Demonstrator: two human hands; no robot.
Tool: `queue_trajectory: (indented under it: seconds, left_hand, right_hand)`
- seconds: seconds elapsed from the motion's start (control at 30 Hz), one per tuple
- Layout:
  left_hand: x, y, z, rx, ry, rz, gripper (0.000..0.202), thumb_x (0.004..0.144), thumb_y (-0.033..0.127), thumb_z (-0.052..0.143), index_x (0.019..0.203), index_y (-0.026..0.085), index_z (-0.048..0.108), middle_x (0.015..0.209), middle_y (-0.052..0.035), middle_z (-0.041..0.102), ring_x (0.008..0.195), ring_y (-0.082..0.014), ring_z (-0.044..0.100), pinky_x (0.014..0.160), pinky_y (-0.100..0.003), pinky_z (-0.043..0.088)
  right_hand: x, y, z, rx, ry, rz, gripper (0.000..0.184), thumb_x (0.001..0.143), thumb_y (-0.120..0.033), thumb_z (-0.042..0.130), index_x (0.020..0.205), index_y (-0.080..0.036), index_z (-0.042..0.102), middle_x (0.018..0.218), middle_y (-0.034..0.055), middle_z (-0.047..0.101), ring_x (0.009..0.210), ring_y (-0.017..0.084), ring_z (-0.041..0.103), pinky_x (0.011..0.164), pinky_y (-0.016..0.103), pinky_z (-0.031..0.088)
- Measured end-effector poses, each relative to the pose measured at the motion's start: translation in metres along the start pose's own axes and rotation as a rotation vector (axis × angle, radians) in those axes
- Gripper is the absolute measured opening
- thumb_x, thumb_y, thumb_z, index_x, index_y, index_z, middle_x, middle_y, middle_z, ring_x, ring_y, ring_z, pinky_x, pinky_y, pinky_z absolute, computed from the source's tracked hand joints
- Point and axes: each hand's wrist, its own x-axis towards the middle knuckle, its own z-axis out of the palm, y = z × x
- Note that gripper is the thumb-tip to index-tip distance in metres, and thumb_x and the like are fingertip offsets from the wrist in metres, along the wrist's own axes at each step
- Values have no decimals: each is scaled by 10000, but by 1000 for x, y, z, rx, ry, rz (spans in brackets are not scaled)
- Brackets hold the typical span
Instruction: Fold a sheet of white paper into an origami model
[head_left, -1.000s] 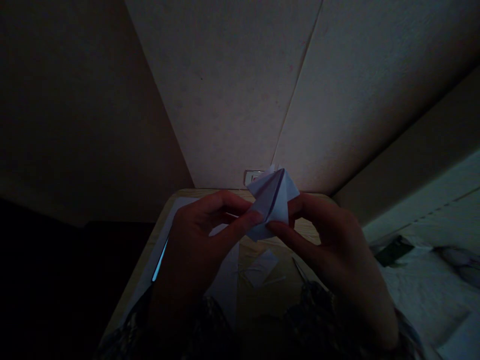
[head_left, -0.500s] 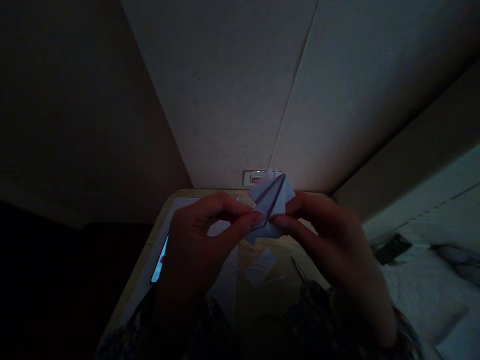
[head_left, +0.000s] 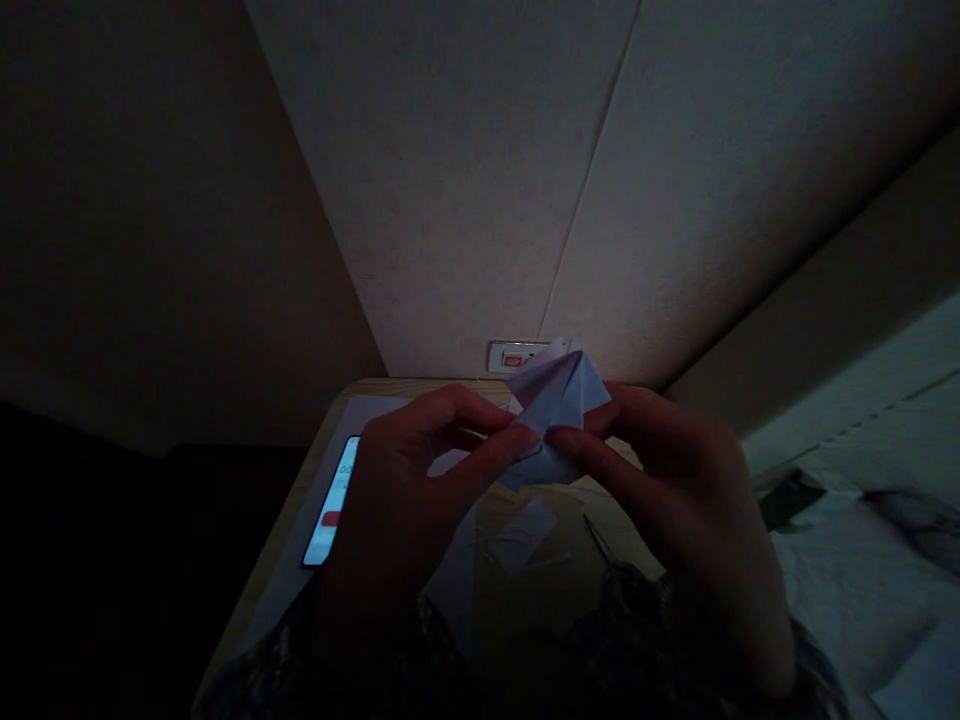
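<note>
In dim light, both hands hold a small folded white paper piece (head_left: 559,400) in the air above a wooden table (head_left: 555,585). My left hand (head_left: 420,480) pinches its lower left side between thumb and fingers. My right hand (head_left: 667,480) pinches its right side, thumb and forefinger meeting near the middle crease. The paper's pointed flaps stand up behind my fingertips. Its lower part is hidden by my fingers.
A lit phone (head_left: 335,500) lies on a white sheet (head_left: 360,412) at the table's left. Small paper scraps (head_left: 525,535) lie below my hands. A wall socket (head_left: 514,355) sits behind the table. A bed with dark items (head_left: 787,497) is at right.
The paper piece has been squeezed flatter and shifted slightly right between my fingers. More of the phone's lit screen shows at the left of my left hand.
</note>
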Motion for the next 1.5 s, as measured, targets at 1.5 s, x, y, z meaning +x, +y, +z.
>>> queue_trajectory:
  seconds: [1.5]
  left_hand:
    - [-13,-14,-3,319,141,289,288,795,296,813,1060,387,748,986,105,808,849,-174,762,803,-286,607]
  right_hand:
    - [-1,-1,5,97,34,76,118,824,-306,759,753,-257,679,673,-23,662,626,179,599,599,309,464]
